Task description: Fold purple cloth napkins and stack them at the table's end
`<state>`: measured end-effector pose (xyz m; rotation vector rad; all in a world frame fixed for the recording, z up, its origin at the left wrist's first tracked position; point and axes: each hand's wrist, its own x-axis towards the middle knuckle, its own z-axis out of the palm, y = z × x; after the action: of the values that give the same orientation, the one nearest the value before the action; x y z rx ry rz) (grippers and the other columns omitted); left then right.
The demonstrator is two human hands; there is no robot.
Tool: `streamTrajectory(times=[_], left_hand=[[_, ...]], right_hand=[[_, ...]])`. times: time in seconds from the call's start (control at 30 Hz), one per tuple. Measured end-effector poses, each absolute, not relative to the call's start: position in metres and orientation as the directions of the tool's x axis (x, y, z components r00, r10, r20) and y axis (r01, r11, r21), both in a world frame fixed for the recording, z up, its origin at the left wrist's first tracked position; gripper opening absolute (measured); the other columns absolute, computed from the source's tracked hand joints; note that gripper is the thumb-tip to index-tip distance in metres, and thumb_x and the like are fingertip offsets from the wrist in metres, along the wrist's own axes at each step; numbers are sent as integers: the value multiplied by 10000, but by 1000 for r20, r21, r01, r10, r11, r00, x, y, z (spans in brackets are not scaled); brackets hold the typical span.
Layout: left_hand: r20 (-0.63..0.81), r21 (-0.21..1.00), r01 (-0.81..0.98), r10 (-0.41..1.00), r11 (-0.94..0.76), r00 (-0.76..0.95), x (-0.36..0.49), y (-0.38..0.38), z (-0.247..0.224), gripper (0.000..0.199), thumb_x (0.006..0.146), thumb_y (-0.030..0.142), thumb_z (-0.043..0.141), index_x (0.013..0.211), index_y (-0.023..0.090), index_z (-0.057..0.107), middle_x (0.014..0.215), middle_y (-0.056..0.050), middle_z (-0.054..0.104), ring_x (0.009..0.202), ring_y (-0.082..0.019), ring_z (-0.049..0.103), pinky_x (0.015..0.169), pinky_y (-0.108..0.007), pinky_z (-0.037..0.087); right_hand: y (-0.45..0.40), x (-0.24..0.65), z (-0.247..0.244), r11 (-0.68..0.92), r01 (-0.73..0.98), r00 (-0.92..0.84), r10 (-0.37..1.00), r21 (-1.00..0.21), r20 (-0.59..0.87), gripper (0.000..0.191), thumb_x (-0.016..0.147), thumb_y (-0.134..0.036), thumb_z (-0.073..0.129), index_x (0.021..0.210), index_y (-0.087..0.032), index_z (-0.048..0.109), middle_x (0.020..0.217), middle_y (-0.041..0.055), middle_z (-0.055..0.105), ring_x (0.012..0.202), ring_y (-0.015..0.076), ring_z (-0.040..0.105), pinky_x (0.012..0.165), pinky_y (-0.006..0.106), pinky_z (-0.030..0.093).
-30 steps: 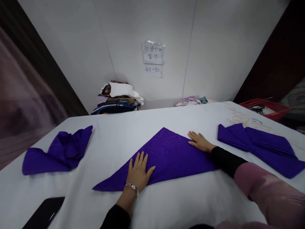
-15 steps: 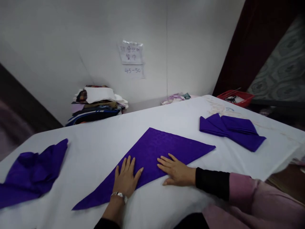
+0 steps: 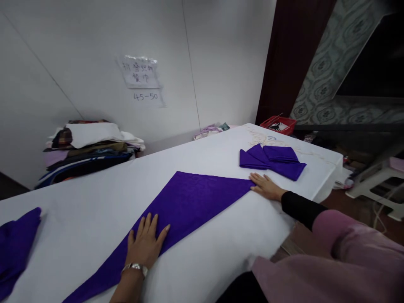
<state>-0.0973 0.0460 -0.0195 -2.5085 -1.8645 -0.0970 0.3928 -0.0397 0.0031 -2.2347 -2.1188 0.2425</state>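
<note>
A purple napkin [image 3: 192, 200], folded into a triangle, lies flat on the white-covered table [image 3: 202, 269]. My left hand [image 3: 145, 242], with a watch on its wrist, rests spread and flat on the napkin's left half near the front edge. At the right-hand tip of the triangle my right hand [image 3: 267, 186] lies flat with its fingers stretched, fingertips touching the corner. Just beyond that hand sits a second purple cloth [image 3: 274, 160], folded in pleats. Another purple cloth [image 3: 17, 248] lies crumpled at the left and is cut off by the picture's edge.
Against the wall at the back left is a stack of folded clothes [image 3: 94, 143]. A red basket [image 3: 280, 125] stands past the table's far right end. Paper signs [image 3: 142, 78] hang on the wall. Off the table's right side is a white stool [image 3: 381, 181].
My right hand has slid rightward from the napkin's middle to its right tip. My left hand stays flat on the napkin. The view has turned to the right.
</note>
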Motion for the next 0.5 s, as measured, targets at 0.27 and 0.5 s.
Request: streamTrajectory(times=[0.27, 0.5], left_hand=[[108, 98, 971, 972, -219, 208, -94, 42, -4, 578, 870, 459, 286, 1350, 153, 388, 1472, -85, 296, 1366, -230, 214, 1086, -467, 202], [179, 69, 970, 959, -233, 218, -98, 23, 2, 507, 850, 445, 320, 1212, 173, 549, 1347, -62, 494, 1310, -232, 339, 1082, -462, 224]], right_hand=[[-47, 372, -3, 24, 968, 35, 973, -249, 229, 595, 901, -534, 324, 1378, -180, 372, 1439, 102, 346, 1353, 248, 230, 1095, 473, 141], [-34, 378, -7, -94, 916, 223, 927, -389, 302, 311, 870, -284, 438, 1072, -162, 641, 1037, 96, 664, 976, 213, 586, 869, 314, 429]])
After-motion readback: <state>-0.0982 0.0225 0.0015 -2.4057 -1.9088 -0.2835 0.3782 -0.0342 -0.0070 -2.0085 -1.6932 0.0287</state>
